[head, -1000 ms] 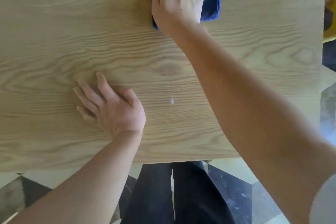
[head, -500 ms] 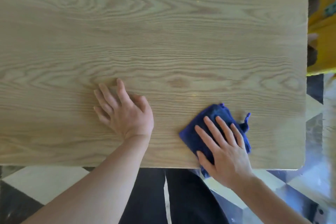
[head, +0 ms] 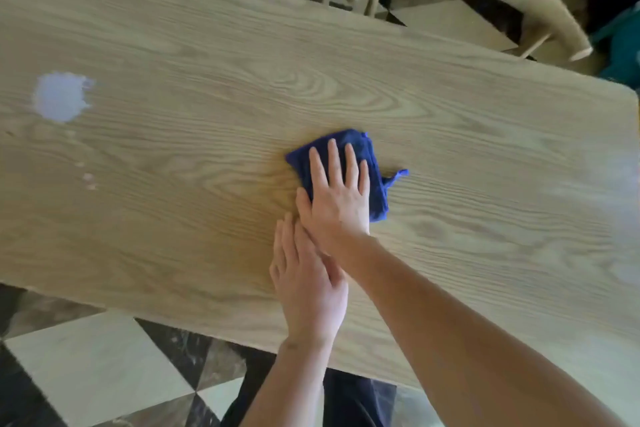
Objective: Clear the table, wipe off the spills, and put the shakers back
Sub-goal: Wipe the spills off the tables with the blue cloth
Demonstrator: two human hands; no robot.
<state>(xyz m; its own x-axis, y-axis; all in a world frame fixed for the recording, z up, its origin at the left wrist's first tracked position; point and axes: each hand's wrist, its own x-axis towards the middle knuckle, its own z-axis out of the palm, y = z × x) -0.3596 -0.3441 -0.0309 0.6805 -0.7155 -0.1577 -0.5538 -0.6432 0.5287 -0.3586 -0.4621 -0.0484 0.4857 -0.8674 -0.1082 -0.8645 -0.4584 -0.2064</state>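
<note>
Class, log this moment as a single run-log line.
phase: wiping | right hand: flat on blue cloth | left hand: flat on table | white spill: unwiped, far left | shakers: not visible

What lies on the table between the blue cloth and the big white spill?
In the head view, bare wood only: the table is clear between the blue cloth and the white spill. Small droplets sit below that line.

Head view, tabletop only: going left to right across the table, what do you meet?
White spill → small droplets → left hand, flat on the table → blue cloth, pressed under the right hand. The right hand overlaps both the left hand and the cloth, so it gets no separate place.
</note>
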